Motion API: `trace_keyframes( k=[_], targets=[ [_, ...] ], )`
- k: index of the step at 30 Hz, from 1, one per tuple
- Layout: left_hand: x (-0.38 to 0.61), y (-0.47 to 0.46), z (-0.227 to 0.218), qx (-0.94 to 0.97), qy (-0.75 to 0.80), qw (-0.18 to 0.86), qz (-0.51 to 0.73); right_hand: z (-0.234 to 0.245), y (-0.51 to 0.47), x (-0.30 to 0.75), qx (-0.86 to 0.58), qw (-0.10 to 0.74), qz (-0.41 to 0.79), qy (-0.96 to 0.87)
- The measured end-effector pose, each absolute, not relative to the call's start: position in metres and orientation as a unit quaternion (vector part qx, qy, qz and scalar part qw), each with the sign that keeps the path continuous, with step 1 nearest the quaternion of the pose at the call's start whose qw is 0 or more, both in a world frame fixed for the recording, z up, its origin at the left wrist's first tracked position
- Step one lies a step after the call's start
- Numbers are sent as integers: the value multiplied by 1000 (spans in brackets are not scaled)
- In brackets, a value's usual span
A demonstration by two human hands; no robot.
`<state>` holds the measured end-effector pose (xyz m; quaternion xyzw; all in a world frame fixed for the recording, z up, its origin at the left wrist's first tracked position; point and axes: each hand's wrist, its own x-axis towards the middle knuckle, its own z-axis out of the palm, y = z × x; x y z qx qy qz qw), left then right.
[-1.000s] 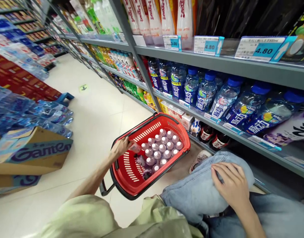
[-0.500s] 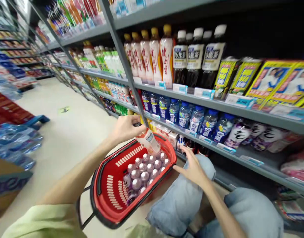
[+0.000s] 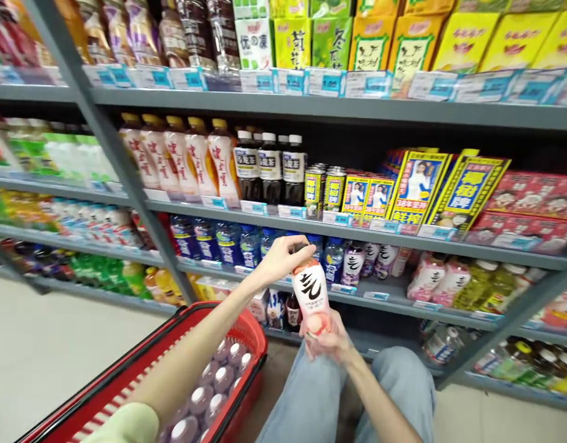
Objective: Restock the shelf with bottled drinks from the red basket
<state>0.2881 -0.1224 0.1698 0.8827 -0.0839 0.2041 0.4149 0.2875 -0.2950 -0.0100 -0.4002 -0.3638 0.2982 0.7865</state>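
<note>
In front of my knees, I hold a white and pink drink bottle [image 3: 311, 289] with a large black character on its label. My left hand [image 3: 283, 258] grips it from above around the cap end, covering most of the cap. Its base rests in my right hand [image 3: 329, 341], whose fingers curl around the bottom. The bottle tilts slightly, cap toward the left. To the left of my legs stands a red shopping basket [image 3: 239, 400] with several bottles with white caps [image 3: 223, 376] standing in it. My left forearm passes over the basket and hides part of it.
A grey shelf unit [image 3: 311, 109] fills the view ahead. Its lower shelf carries blue-capped bottles [image 3: 230, 240], a white and purple bottle [image 3: 352, 264] and pink and white bottles [image 3: 428, 277]. Dark tea bottles [image 3: 269, 166] and yellow cartons [image 3: 419, 184] stand one shelf higher.
The bottle has come up out of the basket and moved right, in front of my knees. My right hand has taken hold of its base. The view has turned right toward the shelf.
</note>
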Motion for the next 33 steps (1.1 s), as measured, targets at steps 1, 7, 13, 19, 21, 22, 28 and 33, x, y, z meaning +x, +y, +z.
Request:
trace_keyframes(
  k=[1,7,13,19,21,22,28,33],
  targets=[
    [297,-129,166,864,-99,453,195,-13,-303,292,-378,787,326,-364],
    [335,-172,142,732,-137,650,149,-17,-339,318,-311,793,397,-341],
    [368,-212,112,675,-116,722,96,9,-366,353,-438,749,360,-343],
    [401,-247,60,678,-131,723,33,-20,-385,372,-436,810,281,-273],
    [410,-257,42,655,-125,745,15,-27,-390,373,-431,831,252,-247],
    [413,-261,33,639,-118,760,9,-27,-393,374,-431,838,238,-236],
    [404,-277,-5,596,-114,784,-131,-17,-410,381,-394,893,181,-123],
    [384,-282,-16,622,-78,764,-151,-15,-410,378,-395,906,146,-47]
  ],
)
